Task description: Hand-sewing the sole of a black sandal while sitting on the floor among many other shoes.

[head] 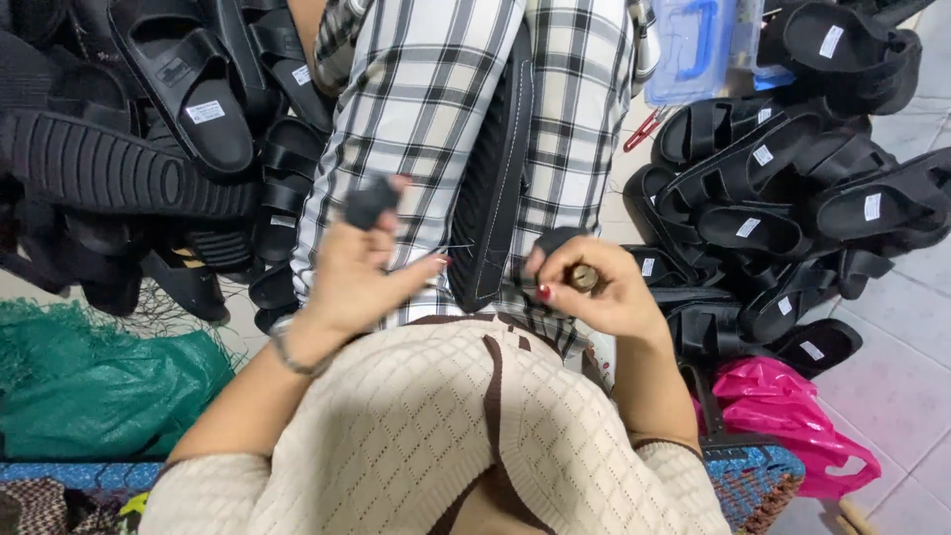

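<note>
Head view shows me a black sandal sole (pixel 492 188) standing on its edge between the knees, on checked trousers (pixel 416 89). My left hand (pixel 362 272) is just left of it, fingers pinched on a thin needle (pixel 451 249). My right hand (pixel 594 287), just right, grips a small brass-coloured tool (pixel 582 277).
</note>
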